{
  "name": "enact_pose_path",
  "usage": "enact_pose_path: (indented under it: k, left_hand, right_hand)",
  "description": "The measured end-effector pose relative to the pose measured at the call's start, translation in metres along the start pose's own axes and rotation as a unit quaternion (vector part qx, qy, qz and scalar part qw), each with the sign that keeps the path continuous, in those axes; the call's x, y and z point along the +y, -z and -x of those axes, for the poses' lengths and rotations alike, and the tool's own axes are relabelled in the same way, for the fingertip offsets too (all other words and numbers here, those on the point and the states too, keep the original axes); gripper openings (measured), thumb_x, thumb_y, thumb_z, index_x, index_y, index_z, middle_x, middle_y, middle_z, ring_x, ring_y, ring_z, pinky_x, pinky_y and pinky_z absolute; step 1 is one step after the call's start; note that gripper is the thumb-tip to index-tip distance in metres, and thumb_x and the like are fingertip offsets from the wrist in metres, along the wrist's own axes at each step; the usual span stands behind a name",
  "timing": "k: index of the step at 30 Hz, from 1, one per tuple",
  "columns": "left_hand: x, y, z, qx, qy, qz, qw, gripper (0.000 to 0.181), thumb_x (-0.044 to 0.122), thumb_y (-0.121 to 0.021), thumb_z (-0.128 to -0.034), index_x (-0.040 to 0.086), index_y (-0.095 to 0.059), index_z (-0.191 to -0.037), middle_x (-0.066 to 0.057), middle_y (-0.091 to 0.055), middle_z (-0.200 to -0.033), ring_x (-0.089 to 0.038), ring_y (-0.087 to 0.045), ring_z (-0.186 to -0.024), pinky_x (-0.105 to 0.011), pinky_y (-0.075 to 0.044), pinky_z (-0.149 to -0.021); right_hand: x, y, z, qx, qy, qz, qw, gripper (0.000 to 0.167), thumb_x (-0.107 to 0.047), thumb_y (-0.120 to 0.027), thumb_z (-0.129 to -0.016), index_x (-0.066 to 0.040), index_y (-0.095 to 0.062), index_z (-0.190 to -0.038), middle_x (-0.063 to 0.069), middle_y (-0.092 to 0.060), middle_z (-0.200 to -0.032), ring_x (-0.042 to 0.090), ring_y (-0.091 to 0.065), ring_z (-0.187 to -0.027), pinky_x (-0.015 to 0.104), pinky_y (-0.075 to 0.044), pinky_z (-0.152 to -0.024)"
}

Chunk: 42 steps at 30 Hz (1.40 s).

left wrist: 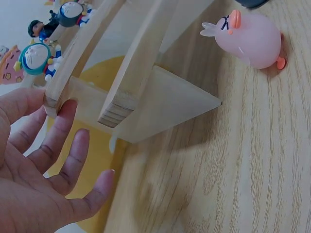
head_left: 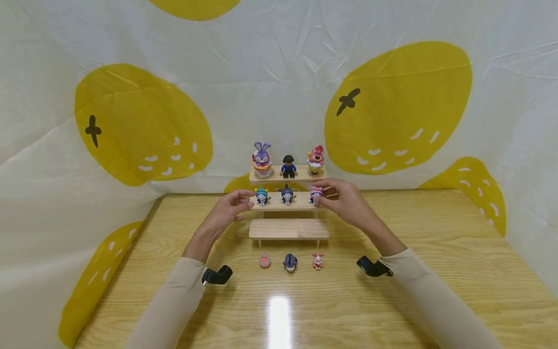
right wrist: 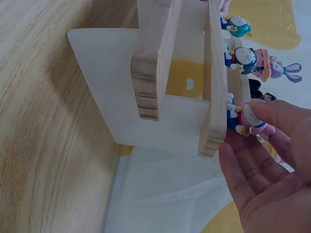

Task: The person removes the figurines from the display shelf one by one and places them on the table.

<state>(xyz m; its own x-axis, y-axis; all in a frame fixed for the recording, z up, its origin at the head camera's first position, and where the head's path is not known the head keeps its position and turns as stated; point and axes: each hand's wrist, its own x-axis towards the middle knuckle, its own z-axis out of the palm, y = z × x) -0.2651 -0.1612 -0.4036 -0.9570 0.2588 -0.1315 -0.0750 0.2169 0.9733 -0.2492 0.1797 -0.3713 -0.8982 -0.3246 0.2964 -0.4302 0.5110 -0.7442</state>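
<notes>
My right hand [head_left: 346, 198] pinches a small figurine with a pink hat [head_left: 316, 195] at the right end of the middle step of a wooden display stand [head_left: 288, 229]. In the right wrist view, the thumb presses on its face [right wrist: 251, 115] and the fingers lie behind and below. At the step's left end, my left hand [head_left: 224, 211] grips the wooden edge [left wrist: 52, 99], its other fingers spread. Along that step also stand a figurine in a teal hat [head_left: 261, 197] and one in a dark grey hat [head_left: 286, 195].
The top step bears a purple rabbit figure [head_left: 262, 160], a toy person in blue [head_left: 288, 167] and a pink bear figure [head_left: 316, 160]. Before the stand lie a pink duck [head_left: 264, 261], a grey shark-like toy [head_left: 290, 262] and a pink pig-like figure [head_left: 317, 261]. A patterned cloth [head_left: 270, 97] hangs behind.
</notes>
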Motion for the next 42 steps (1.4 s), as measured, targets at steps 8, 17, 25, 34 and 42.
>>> enact_pose_path:
  k: [8, 17, 25, 34, 42]
  left_hand:
    - [0.001, 0.0, 0.0, -0.001, -0.004, -0.005, 1.0, 0.036, 0.022, -0.064, -0.1018, 0.014, -0.061, -0.136, -0.003, -0.058, -0.113, -0.031, -0.053, -0.116, -0.056, -0.044, -0.097]
    - [0.001, 0.0, 0.0, 0.001, 0.003, -0.003, 1.0, 0.034, 0.02, -0.064, -0.1018, 0.015, -0.061, -0.135, -0.004, -0.06, -0.114, -0.033, -0.054, -0.118, -0.056, -0.043, -0.099]
    - [-0.001, 0.002, 0.0, -0.002, -0.002, -0.012, 0.9999, 0.036, 0.024, -0.065, -0.1019, 0.014, -0.06, -0.136, -0.004, -0.059, -0.115, -0.032, -0.054, -0.117, -0.054, -0.044, -0.097]
    - [0.001, 0.0, 0.002, 0.001, 0.0, 0.001, 1.0, 0.033, 0.019, -0.063, -0.1024, 0.015, -0.061, -0.135, -0.005, -0.059, -0.114, -0.041, -0.049, -0.124, -0.054, -0.045, -0.096]
    - [0.002, 0.0, 0.003, -0.001, -0.001, 0.0, 1.0, 0.035, 0.02, -0.063, -0.1025, 0.014, -0.06, -0.136, -0.005, -0.058, -0.116, -0.037, -0.051, -0.121, -0.055, -0.044, -0.097]
  right_hand:
    - [-0.002, 0.003, 0.001, -0.012, 0.001, 0.008, 0.9999, 0.028, -0.014, -0.074, -0.094, -0.009, -0.072, -0.122, 0.009, -0.072, -0.113, 0.026, -0.072, -0.099, 0.041, -0.059, -0.086]
    - [-0.008, 0.007, 0.008, -0.022, 0.019, 0.008, 0.9995, 0.028, -0.01, -0.075, -0.093, -0.007, -0.071, -0.121, 0.01, -0.071, -0.113, 0.026, -0.072, -0.097, 0.038, -0.059, -0.085]
    - [-0.016, 0.011, 0.017, -0.046, 0.02, 0.023, 0.9985, 0.029, -0.008, -0.075, -0.092, -0.008, -0.07, -0.121, 0.009, -0.072, -0.117, 0.024, -0.072, -0.097, 0.039, -0.059, -0.085]
    - [-0.028, 0.013, 0.026, -0.073, 0.038, 0.038, 0.9959, 0.026, -0.012, -0.076, -0.092, -0.007, -0.071, -0.117, 0.007, -0.073, -0.112, 0.017, -0.071, -0.092, 0.039, -0.059, -0.084]
    - [-0.034, 0.015, 0.036, -0.093, 0.048, 0.051, 0.9932, 0.025, -0.012, -0.077, -0.091, -0.009, -0.071, -0.115, 0.003, -0.072, -0.108, 0.015, -0.072, -0.092, 0.041, -0.058, -0.084]
